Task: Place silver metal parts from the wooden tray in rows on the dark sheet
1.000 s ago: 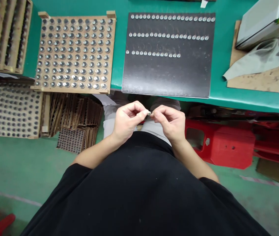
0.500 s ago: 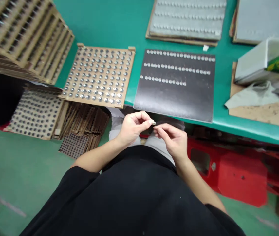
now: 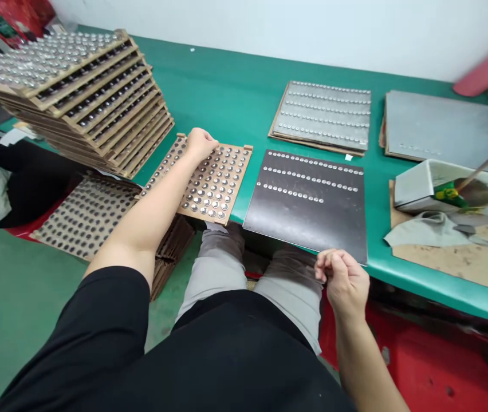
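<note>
My left hand [image 3: 201, 144] is over the far edge of a brown board [image 3: 223, 177] set with rows of small round metal pieces. Its fingertips are pinched together at the top row, and what they hold is too small to make out. Near the front edge of the black plate [image 3: 304, 220], my right hand [image 3: 345, 280] is raised with its fingers curled in; whether anything lies inside them is hidden. Three rows of small shiny pieces lie on the black plate, the nearest row shorter than the others.
A tall stack of filled boards [image 3: 110, 109] leans at the left. Behind the black plate lies a grey plate with rows [image 3: 325, 109]; another grey plate [image 3: 437, 120] is at the right. A white container [image 3: 411, 186] and grey cloth [image 3: 427, 230] rest on cardboard.
My hands have moved apart from in front of my lap: the left forward and left to the brown board, the right to the right. The view has tilted up, showing the wall.
</note>
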`<state>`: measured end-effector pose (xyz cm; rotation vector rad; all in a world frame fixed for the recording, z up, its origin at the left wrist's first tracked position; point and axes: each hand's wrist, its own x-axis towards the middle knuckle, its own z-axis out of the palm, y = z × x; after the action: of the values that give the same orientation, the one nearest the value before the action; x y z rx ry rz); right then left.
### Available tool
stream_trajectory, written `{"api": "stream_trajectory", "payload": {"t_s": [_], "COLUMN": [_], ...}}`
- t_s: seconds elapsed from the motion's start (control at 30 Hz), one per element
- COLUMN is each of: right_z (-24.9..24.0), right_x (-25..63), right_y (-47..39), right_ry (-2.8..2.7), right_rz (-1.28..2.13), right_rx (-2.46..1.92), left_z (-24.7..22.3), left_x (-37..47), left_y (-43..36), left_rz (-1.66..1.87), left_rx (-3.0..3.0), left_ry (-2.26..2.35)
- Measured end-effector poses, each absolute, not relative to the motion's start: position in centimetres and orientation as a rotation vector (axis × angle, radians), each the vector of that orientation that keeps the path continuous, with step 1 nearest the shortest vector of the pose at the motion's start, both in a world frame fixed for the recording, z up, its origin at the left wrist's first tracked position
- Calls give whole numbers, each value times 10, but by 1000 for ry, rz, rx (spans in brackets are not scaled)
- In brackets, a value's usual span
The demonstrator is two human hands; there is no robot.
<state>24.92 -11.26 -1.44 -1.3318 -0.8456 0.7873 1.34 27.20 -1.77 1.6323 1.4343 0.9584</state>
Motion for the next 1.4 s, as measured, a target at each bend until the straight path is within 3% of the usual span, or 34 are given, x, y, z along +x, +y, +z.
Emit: {"api": "stream_trajectory", "payload": {"t_s": [0.2,0.37,0.67,1.07,1.4], "right_z": [-7,0,2,5,-1], "right_x": [266,293,304,222,210], "right_y": [-100,-59,4,-79,-94], "right_ry": [-1202,-1210,-1118,-1337,-1333], "right_rz": [659,484,264,419,397], "right_rx": [-1418,-1733,-2204,-1220,-1172], "left_z": [0,30,24,2,7], "left_x": [30,48,56,60,70], "left_y": [263,186,4,-36,-41], "left_rz": [1021,1238,754,750,750], "left_rx": [1813,1978,1795,958,921], "left_ry": [1501,1309,761,773,720]}}
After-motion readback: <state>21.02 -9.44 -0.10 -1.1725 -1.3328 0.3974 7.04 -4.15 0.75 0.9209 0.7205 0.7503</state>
